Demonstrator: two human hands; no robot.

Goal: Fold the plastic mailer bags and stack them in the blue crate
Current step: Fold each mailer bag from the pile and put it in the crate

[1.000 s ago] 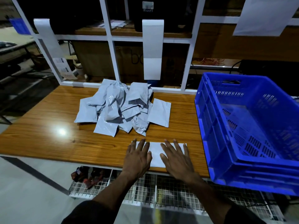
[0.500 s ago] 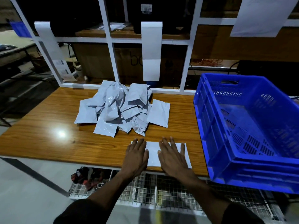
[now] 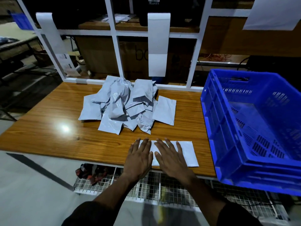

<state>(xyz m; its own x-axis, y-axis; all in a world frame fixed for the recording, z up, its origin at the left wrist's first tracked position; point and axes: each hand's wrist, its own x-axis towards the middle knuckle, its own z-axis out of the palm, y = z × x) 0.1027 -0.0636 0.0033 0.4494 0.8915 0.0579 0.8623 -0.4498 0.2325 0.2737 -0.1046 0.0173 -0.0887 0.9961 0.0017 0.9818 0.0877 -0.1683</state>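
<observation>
One white mailer bag [image 3: 189,153] lies flat at the near edge of the wooden table [image 3: 53,126]. My left hand [image 3: 138,158] presses on its left end with straight fingers. My right hand [image 3: 171,158] lies flat on its middle, fingers spread. The bag's right end shows past my right hand. A loose heap of grey-white mailer bags [image 3: 125,105] sits at the middle of the table, behind my hands. The blue crate [image 3: 219,121] stands at the right end of the table, overhanging the front edge, with no bags visible inside.
A white metal frame [image 3: 117,51] with hanging paper strips rises along the table's back edge. Below the front edge runs a wire mesh shelf [image 3: 146,186] holding a dark red bundle [image 3: 91,172]. Grey floor lies to the left.
Both hands slid a little to the left along the flat bag, uncovering more of its right end. The heap and crate stayed in place.
</observation>
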